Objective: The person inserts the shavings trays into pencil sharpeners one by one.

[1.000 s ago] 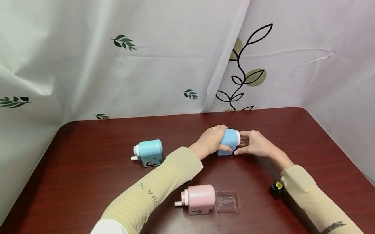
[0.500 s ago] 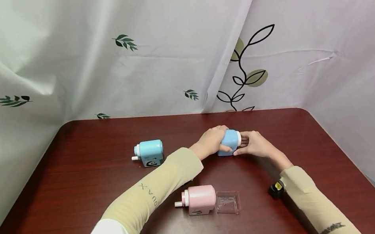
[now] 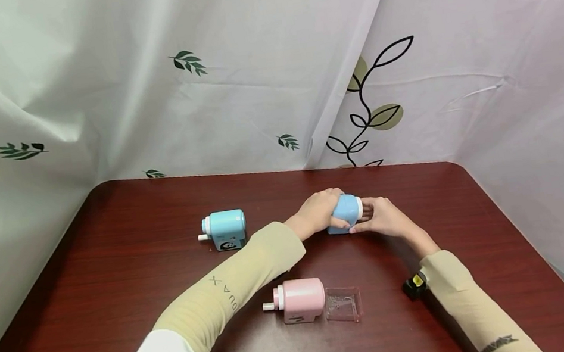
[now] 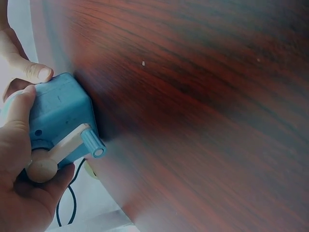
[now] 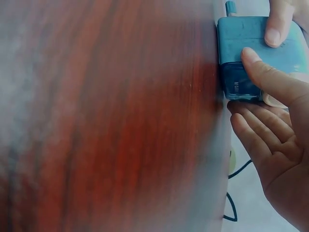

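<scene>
Near the back of the table, my left hand [image 3: 321,209] grips a blue hand-crank pencil sharpener [image 3: 345,209]. The left wrist view shows its crank [image 4: 67,145], a pale arm with a blue knob, beside that palm. My right hand [image 3: 385,215] holds the opposite end, with its thumb [image 5: 270,79] on the side by the dark blue see-through shavings bin [image 5: 240,79]. Its other fingers reach round to the bin's far side. Both thumbs sit close together on the body. In the head view, a white ring shows at the sharpener's right end.
A turquoise sharpener [image 3: 227,230] with a panda picture stands left of the hands. Closer to me is a pink sharpener [image 3: 302,300], with a clear pinkish bin [image 3: 342,304] beside its right end. A white patterned curtain [image 3: 228,99] hangs behind the dark red table [image 3: 138,268].
</scene>
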`<state>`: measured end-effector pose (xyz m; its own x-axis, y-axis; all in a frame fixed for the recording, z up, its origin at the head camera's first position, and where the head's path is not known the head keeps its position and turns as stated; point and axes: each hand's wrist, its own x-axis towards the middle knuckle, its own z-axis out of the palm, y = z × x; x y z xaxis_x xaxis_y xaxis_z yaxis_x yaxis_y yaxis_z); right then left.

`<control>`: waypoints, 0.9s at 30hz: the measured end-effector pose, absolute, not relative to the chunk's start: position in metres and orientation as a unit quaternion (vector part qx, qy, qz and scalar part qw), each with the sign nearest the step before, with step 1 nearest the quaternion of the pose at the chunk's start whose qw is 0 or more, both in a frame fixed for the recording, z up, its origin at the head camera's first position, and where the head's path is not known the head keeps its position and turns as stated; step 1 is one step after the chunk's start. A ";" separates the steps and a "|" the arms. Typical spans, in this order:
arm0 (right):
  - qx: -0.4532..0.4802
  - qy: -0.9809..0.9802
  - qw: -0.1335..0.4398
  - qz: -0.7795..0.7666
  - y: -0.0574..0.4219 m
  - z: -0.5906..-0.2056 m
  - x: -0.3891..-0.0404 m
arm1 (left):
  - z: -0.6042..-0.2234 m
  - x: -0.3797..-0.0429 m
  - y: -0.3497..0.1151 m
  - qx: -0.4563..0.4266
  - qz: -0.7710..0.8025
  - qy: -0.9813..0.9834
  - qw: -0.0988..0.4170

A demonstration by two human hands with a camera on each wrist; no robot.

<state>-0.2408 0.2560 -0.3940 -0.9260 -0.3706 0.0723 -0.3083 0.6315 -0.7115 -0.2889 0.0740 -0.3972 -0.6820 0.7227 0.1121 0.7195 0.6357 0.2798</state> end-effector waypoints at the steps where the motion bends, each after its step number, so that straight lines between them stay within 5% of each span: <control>1: -0.190 0.904 0.039 -0.382 0.256 -0.394 -0.241 | -0.397 -0.289 0.074 0.398 0.155 0.904 0.005; 14: -0.189 0.901 0.046 -0.388 0.266 -0.414 -0.251 | -0.402 -0.290 0.074 0.396 0.184 0.900 0.005; 27: -0.175 0.906 0.043 -0.382 0.255 -0.395 -0.237 | -0.404 -0.290 0.072 0.394 0.201 0.897 -0.003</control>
<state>-0.2372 0.2550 -0.3949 -0.9347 -0.3508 0.0565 -0.2854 0.6463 -0.7077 -0.2900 0.0723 -0.4043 -0.6889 0.7060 0.1642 0.7085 0.6081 0.3582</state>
